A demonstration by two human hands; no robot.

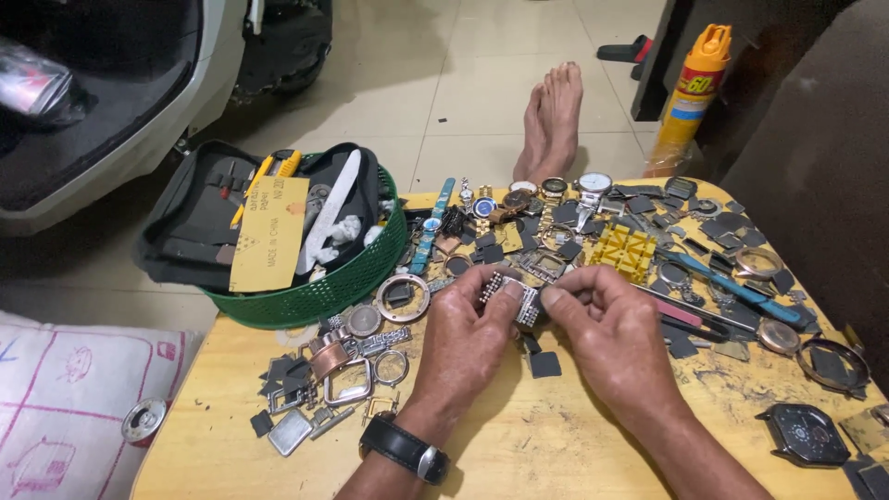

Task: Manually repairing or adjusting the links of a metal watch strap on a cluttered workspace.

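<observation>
Both my hands meet over the middle of a yellow wooden table. My left hand and my right hand together pinch a metal link watch bracelet, each gripping one end between thumb and fingers. A black wristwatch sits on my left wrist. Around the hands lie many watch parts: square and round metal cases, a round bezel ring, dark flat squares, and a yellow plastic holder block.
A green mesh basket with a black tool case and a cardboard piece stands at the table's left back. Blue-handled pliers, a red-handled tool, a black watch case, an orange spray can, my bare feet.
</observation>
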